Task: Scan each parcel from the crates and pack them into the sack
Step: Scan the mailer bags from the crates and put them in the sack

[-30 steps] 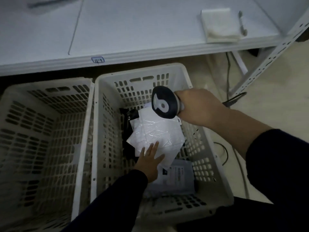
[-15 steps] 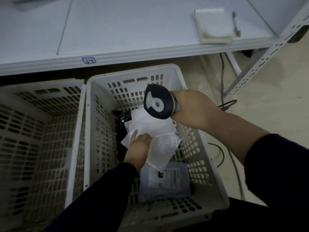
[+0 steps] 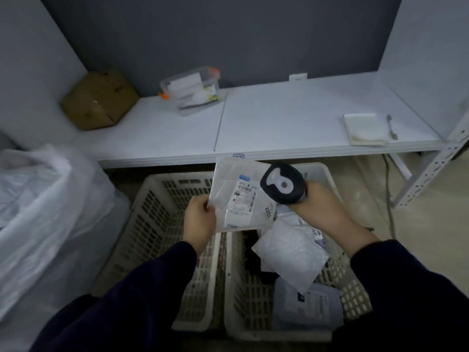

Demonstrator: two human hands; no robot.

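Note:
My left hand [image 3: 199, 221] grips a flat white parcel [image 3: 237, 196] by its left edge and holds it up above the two crates, label facing me. My right hand [image 3: 322, 208] grips a dark handheld scanner [image 3: 283, 184], whose head sits at the parcel's right edge. Below, the right crate [image 3: 238, 301] holds a crumpled white parcel [image 3: 289, 252], a grey labelled parcel [image 3: 309, 306] and something black. The left crate [image 3: 157, 224] shows only its slotted walls. A translucent white sack [image 3: 43, 212] stands at the left.
A white table [image 3: 279, 123] runs behind the crates, bearing a brown cardboard box [image 3: 99, 100], a clear lidded container [image 3: 191, 90], a folded white cloth [image 3: 365, 128] and a pen [image 3: 390, 127]. A cable [image 3: 388, 199] hangs by the metal rack leg at right.
My left hand has lifted the white parcel out of the right crate and turned its label up beside the scanner. The view has tilted up, bringing the table and the sack into sight.

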